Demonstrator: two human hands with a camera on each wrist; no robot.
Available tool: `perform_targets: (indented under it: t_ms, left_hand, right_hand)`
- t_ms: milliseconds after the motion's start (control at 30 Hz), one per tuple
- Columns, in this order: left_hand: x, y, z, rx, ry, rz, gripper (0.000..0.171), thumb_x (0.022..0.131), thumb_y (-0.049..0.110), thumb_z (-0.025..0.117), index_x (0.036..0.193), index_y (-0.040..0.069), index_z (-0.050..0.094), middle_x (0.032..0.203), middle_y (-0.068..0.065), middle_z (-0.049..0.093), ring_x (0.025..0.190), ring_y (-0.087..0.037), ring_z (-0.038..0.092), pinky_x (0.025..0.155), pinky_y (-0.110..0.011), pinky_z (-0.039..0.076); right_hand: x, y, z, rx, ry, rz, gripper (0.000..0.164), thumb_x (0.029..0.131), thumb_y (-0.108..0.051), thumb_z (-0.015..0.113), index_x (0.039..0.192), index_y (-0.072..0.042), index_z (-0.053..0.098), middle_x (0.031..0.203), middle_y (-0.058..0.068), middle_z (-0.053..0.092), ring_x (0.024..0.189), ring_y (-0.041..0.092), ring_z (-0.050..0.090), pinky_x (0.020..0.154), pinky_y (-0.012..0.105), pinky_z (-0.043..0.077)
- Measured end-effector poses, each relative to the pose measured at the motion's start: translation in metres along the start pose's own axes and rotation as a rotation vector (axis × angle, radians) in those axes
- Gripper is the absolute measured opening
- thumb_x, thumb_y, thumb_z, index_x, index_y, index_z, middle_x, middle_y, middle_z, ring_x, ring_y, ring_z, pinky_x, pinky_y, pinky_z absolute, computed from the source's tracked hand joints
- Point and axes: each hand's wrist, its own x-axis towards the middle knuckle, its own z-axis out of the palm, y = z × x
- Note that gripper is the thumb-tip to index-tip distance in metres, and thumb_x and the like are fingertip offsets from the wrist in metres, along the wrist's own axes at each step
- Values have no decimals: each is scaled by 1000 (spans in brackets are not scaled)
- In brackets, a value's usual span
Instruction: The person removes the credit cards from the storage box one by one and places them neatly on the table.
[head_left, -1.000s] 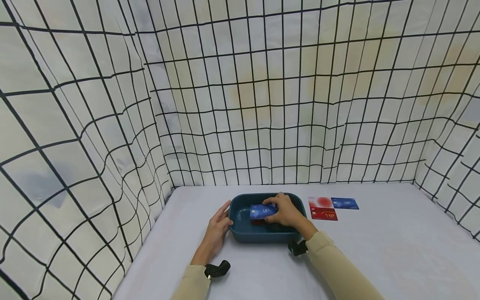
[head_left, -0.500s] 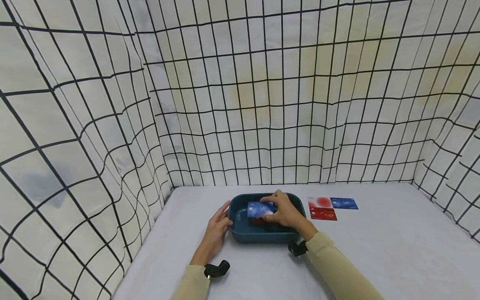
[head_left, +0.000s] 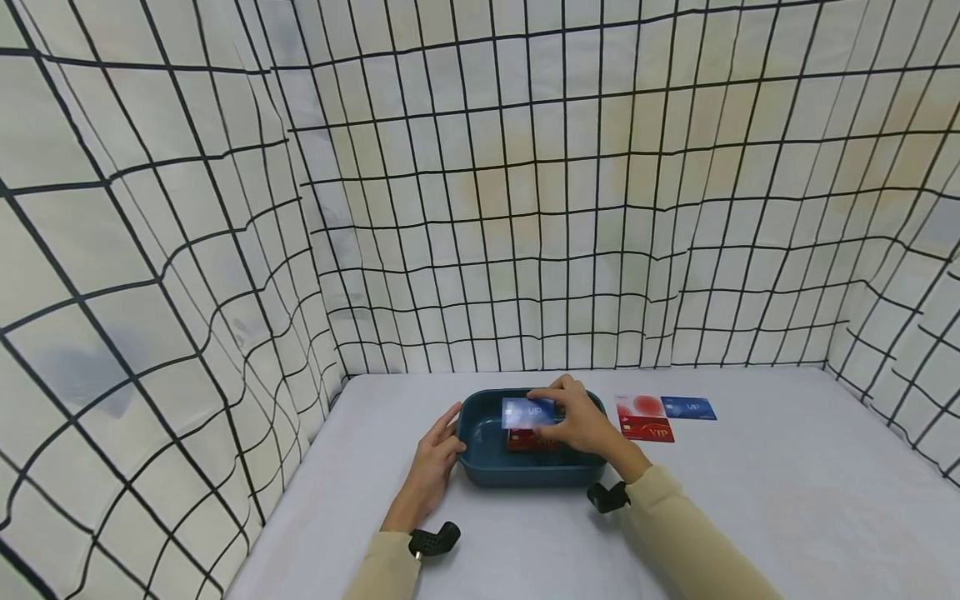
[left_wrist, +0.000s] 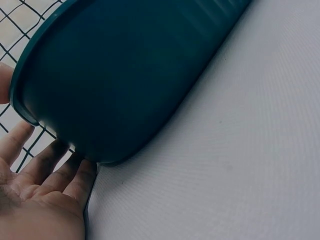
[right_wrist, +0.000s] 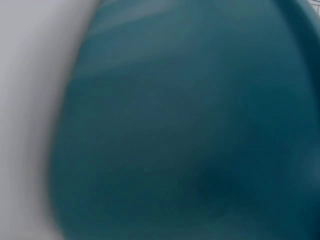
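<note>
A dark teal plastic tub (head_left: 483, 477) stands on the table. My left hand (head_left: 433, 460) touches its left end; in the left wrist view the fairly straight fingers (left_wrist: 47, 162) lie against the outer wall. My right hand (head_left: 579, 421) pinches a blue VIP card (head_left: 521, 412) by its right side, thumb below and fingers above, held over the tub. Below that card, inside the tub, lies a red card (head_left: 519, 440), partly covered by the blue one and the hand. The right wrist view shows only the tub's blurred wall (right_wrist: 175, 125).
Right of the tub three cards lie on the white table (head_left: 787, 467): a pale one with a red circle (head_left: 643, 406), a red VIP card (head_left: 648, 429) and a blue VIP card (head_left: 689, 407). Black netting (head_left: 566, 208) over white cloth encloses the table's back and sides.
My right hand has lifted the blue card slightly, uncovering more of the red card in the tub; it dipped left, then came back right. My left hand has stayed put.
</note>
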Motion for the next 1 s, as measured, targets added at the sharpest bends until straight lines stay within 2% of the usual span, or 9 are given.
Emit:
perform_targets:
  t_ms: [267,467,767,1000]
  left_hand:
    - [0,0,-1,2,-2,-5,71,92,-1,51,159,18,38,166,-19,32,153,-36,33,124,-55,25]
    - [0,-1,0,2,2,-10,71,92,-1,51,159,18,39,166,-18,33,153,-36,34,125,-54,25]
    - [0,-1,0,4,1,-12,70,92,0,52,158,20,39,166,-16,34,152,-34,35,124,-54,26]
    - [1,-1,-1,12,1,-4,71,91,-1,52,158,20,39,165,-16,36,151,-34,38,124,-53,28]
  right_hand:
    - [-12,3,-26,-5,-19,34,55,83,-20,83,136,-20,67,118,7,49,113,26,45,89,37,51]
    - [-25,11,-46,-41,-25,14,55,85,-22,82,138,-18,66,118,8,49,115,29,45,87,36,48]
    - [-43,27,-73,-31,-1,2,56,85,-20,82,139,-19,65,119,9,49,114,31,46,89,51,55]
    - [-55,42,-91,-17,7,-11,56,87,-20,81,139,-15,63,124,12,48,121,38,46,94,50,55]
